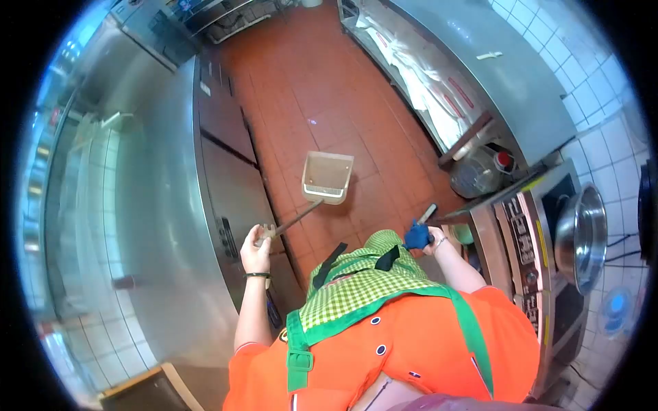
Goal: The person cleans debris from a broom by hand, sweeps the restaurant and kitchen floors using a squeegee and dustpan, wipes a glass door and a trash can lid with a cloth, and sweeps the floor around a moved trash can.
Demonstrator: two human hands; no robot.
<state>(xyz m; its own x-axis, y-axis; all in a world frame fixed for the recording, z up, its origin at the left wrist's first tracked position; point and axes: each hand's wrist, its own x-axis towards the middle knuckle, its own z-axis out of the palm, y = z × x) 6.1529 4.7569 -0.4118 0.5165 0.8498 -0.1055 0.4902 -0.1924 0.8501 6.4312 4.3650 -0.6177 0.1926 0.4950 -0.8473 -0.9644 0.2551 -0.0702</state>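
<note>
orange cloth shirt (439, 335), two round buttons (378, 335). ahead: one green-checked fabric apron (356, 291). left hand (256, 257) grips one slim brown handle (299, 218); one squarish translucent pan (327, 171) at its end, beyond apron. right hand (436, 241), right of apron, clenches one blue crumpled item (417, 236).

Red-capped jug (475, 174) beneath the steel counter (504, 85)

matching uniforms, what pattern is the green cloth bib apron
The apron has green-and-pale checks, head view.
</note>
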